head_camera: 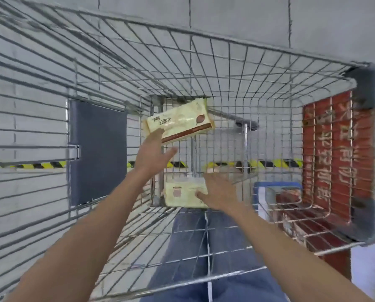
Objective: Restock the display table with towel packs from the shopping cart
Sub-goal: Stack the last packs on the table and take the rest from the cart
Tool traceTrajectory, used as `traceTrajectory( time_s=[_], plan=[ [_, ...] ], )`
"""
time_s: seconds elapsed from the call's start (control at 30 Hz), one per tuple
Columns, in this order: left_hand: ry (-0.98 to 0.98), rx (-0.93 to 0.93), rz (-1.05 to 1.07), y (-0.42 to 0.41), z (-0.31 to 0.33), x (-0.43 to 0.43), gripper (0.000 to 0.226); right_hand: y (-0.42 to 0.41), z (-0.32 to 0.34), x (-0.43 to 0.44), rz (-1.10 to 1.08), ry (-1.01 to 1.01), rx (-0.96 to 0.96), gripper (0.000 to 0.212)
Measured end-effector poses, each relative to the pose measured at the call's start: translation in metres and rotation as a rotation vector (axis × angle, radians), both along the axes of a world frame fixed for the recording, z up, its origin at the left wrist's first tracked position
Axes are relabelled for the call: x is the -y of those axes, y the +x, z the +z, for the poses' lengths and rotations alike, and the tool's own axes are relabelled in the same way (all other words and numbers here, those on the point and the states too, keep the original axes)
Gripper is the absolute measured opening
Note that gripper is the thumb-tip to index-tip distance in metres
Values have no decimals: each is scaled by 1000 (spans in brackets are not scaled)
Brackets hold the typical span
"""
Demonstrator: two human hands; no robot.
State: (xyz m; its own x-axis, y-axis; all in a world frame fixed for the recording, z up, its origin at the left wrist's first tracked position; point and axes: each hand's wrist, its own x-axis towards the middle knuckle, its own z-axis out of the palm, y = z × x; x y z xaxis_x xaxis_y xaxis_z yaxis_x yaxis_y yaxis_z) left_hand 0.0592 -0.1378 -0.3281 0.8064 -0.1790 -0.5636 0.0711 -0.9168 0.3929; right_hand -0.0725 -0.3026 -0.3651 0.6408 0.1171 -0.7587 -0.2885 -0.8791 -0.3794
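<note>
Touches top pack [180, 122] just above open left hand [154, 153], bottom pack [182, 192] under open right hand [220, 192]. Likely light, squashy: squeeze sides.

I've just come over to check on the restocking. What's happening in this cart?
A person is reaching into the wire shopping cart with both bare arms. The left hand touches the lower corner of a tilted yellow towel pack near the cart's far end. Its fingers look straight, so a firm grip can't be confirmed. The right hand rests with spread fingers on a second pack lying low in the cart. Neither pack is out of the cart yet.
</note>
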Motion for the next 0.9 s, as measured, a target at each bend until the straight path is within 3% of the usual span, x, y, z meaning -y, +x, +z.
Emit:
traceTrajectory(
  time_s=[0.2,0.33,0.47,0.7,0.9],
  plan=[
    [179,47,-160,37,-76,2,100,-20,-51,-11,288,-101,65,88],
    [264,78,-247,58,-104,5,113,-24,-63,-12,392,-155,131,101],
    [347,112,-308,68,-126,11,124,-24,-71,-10,385,-135,145,100],
    [308,274,-262,62,-132,14,107,-15,-65,-7,323,-117,266,90],
    [307,216,-104,27,-116,8,113,6,-61,4,314,-39,203,82]
  ],
)
